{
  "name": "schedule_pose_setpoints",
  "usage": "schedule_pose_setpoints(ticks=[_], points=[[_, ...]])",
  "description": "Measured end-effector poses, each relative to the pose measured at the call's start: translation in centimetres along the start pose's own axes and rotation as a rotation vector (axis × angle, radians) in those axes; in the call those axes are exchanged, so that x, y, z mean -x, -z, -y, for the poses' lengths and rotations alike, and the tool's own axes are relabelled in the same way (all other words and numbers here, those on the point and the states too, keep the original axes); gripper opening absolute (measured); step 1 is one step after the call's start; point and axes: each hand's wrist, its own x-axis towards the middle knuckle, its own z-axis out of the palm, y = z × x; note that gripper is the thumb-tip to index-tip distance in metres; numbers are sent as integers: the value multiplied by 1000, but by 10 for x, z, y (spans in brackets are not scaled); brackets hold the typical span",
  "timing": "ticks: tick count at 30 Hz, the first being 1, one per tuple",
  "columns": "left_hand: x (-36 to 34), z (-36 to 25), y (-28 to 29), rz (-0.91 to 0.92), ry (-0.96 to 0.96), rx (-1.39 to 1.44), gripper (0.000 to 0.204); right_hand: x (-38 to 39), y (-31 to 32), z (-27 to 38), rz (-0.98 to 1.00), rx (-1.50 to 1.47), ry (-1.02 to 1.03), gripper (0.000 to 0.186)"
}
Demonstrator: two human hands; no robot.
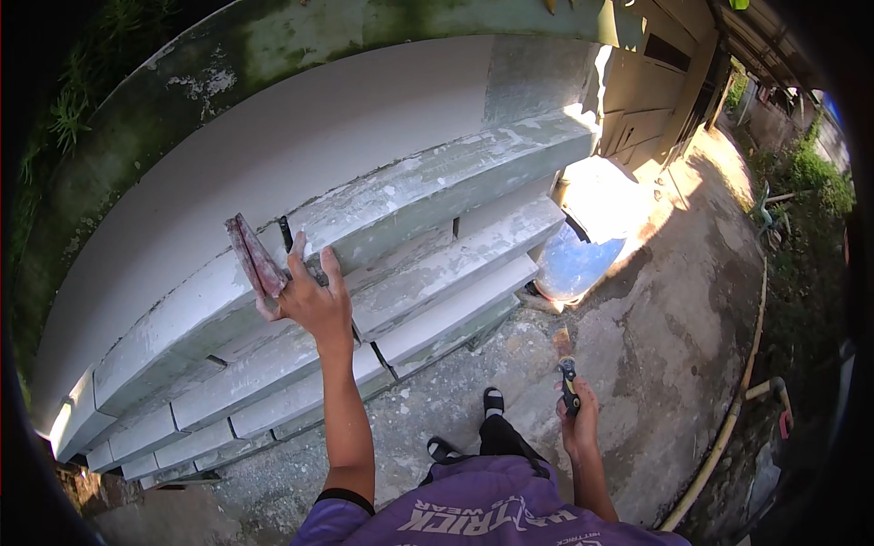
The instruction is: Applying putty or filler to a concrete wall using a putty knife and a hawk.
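My left hand [317, 305] is raised over the upper grey-white ledge [401, 196]. It grips a dusty reddish, narrow folded piece [255, 257], possibly sandpaper; its exact kind is unclear. Two of that hand's fingers stretch out away from the piece. Lower right, my right hand [580, 417] is wrapped round the black and yellow handle of a putty knife [568, 382]. Its rusty-looking blade points away from me, above the concrete ground and apart from the ledges. The ledges are stacked like steps, patchy with whitish coating and cut by dark vertical gaps.
A blue rounded container [574, 264] with a bright sunlit top stands at the ledges' right end. A mossy rim [300, 68] curves above the white wall [300, 150]. A long pale pipe [742, 400] runs along the right, beside plants. My feet stand on rough concrete [674, 318].
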Motion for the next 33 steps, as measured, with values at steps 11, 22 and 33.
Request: schedule_pose_setpoints(ticks=[11,22,33], points=[[2,0,-7,8,-25,-72,34,-42,-55,18,98,-25,60,17],[8,14,-30,-118,13,-49,49,-154,-122,110,276,342,449,26],[6,9,-40,-257,38,-82,62,-257,-223,253,282,538,1249,30]])
